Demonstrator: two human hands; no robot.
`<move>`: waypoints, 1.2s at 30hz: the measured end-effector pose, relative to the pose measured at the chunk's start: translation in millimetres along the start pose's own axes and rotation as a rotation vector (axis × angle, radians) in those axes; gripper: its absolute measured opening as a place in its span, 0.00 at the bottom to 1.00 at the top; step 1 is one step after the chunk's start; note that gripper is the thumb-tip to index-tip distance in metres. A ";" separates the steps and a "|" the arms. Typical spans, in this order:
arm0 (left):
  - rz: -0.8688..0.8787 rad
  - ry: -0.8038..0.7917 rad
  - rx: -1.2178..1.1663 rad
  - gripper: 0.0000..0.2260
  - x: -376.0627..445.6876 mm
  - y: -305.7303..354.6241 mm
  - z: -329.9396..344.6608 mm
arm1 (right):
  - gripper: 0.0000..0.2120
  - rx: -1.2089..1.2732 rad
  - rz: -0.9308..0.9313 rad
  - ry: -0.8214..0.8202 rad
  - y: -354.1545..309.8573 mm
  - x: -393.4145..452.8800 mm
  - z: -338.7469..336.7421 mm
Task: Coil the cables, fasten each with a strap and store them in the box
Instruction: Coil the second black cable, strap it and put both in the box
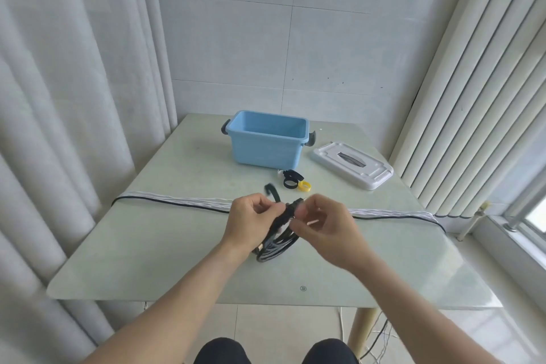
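A coiled black cable hangs between my hands just above the table's middle. My left hand grips the coil's top. My right hand pinches a black strap wrapped around the coil, and the strap's loose end curls up behind my left hand. Several white cables and one black cable lie stretched straight across the table, from the left edge to the right edge. The open blue box stands at the back centre; I see nothing inside it.
The box's white lid lies to the right of the box. Spare straps, black and yellow, sit in front of the box. Curtains hang at the left, blinds and a window at the right. Cables trail on the floor under the table.
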State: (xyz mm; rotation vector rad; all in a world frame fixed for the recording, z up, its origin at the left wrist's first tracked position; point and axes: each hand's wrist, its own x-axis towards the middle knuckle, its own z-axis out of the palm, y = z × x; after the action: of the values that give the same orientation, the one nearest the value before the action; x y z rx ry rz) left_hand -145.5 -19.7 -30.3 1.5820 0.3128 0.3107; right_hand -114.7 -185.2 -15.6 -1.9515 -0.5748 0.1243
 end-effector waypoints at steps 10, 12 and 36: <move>0.067 -0.068 0.361 0.06 4.8 17.9 -17.9 | 0.08 1.131 0.437 -0.130 18.0 -11.4 40.1; 0.063 -0.104 0.439 0.07 4.6 23.0 -20.9 | 0.10 1.162 0.435 -0.113 16.0 -10.2 46.9; 0.077 -0.222 0.736 0.08 -56.0 23.4 9.3 | 0.09 0.968 0.494 0.186 17.6 -86.3 37.9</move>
State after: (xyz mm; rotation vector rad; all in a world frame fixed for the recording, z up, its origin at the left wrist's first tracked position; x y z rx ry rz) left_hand -193.4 -50.6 -7.6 2.3348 0.1999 0.0701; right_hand -197.3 -198.1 -62.4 -1.0912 0.1210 0.4362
